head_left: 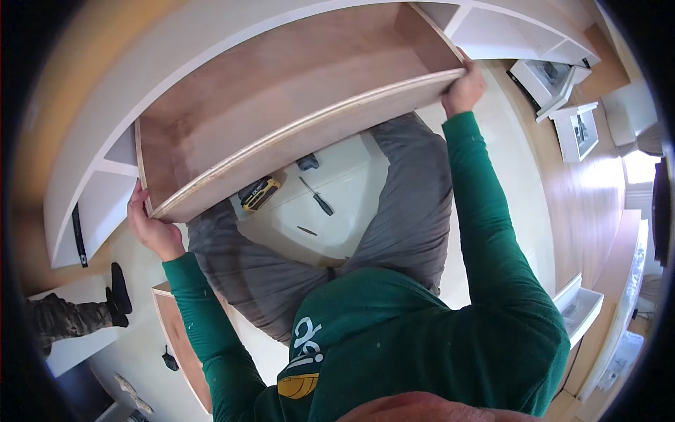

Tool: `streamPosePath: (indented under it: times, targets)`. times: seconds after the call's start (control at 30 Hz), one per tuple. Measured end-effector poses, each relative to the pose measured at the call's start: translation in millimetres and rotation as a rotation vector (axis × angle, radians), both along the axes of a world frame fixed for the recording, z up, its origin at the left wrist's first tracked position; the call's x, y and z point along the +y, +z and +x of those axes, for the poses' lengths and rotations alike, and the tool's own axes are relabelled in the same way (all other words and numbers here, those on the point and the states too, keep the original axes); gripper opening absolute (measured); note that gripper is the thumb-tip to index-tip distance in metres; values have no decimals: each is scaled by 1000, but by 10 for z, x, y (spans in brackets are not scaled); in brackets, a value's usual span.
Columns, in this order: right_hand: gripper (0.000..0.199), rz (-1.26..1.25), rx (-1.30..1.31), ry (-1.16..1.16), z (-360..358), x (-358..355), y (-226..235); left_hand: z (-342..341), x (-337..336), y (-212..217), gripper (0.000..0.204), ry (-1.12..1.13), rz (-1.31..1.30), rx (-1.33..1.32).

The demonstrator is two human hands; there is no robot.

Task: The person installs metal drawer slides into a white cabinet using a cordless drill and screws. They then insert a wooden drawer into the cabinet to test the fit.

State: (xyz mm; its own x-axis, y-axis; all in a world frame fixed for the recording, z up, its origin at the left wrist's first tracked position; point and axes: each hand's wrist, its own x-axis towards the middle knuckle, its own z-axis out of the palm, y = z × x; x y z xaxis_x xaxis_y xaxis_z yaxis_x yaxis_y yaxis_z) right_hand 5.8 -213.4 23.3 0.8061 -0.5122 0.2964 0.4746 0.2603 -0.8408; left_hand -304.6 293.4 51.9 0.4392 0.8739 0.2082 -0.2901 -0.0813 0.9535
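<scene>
A long, bare wooden drawer sits partly inside a white cabinet, its open top facing up. My left hand grips the drawer's near left corner, fingers along the outer side. At the near right corner my right hand is wrapped round the edge. Between my legs, on the light floor, lie a screwdriver, a small dark block-shaped item and a thin bit. A yellow and black power tool rests by my left leg, partly hidden by the drawer.
A dark slide rail is fixed in the cabinet's left compartment. Another wooden drawer stands by my left arm. White drawers holding small parts lie at the right. At the far left, another person's leg shows.
</scene>
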Motion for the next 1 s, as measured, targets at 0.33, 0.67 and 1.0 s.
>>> streamPosePath:
  times: [0.33, 0.67, 1.0]
  targets:
    - [76, -279, 55, -213, 503, 533, 59, 727, 327, 5, 32, 446, 466, 5]
    - [32, -433, 84, 196, -70, 448, -452, 447, -456, -213, 27, -90, 651, 419]
    - [40, -550, 183, 250, 269, 751, -435, 908, -399, -375, 35, 100, 845, 573]
